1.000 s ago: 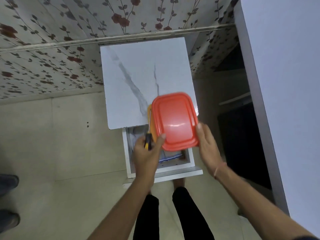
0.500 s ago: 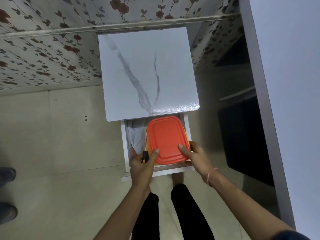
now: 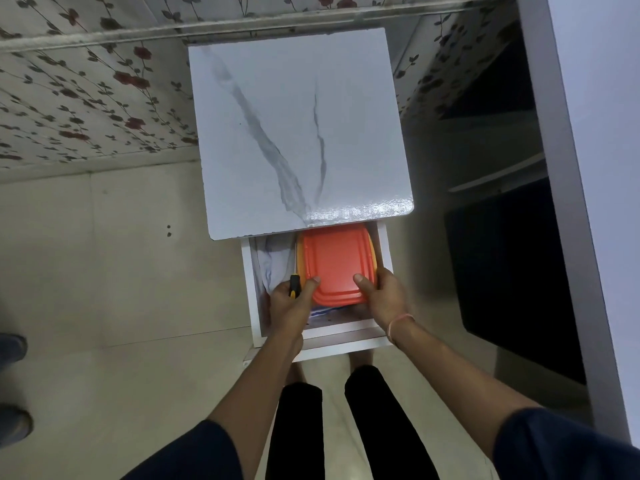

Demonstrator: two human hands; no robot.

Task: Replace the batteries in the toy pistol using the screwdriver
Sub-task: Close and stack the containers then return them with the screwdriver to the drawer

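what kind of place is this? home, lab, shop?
Probably a room in a home, though I cannot tell which: floral wallpaper, tiled floor, and a small marble-topped cabinet with cloth in its open drawer.

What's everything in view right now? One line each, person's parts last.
table: 1, white marbled top, centre, by the wall
drawer: 1, white, pulled open under the table's near edge
box: 1, orange lid over a yellow base, held in the drawer, far end under the table top
screwdriver: 1, black and yellow handle, along the box's left side
cloth: 1, pale, left part of the drawer
floor: beige tiles
shoes: 2, dark, on the floor at the left edge
wallpaper: cream with red flowers, behind the table
panel: 1, white, right edge
wristband: 1, pinkish, right wrist
left hand: grips the screwdriver, thumb on the box lid
right hand: grips the box's near right corner
legs: 2, black trousers, below the drawer
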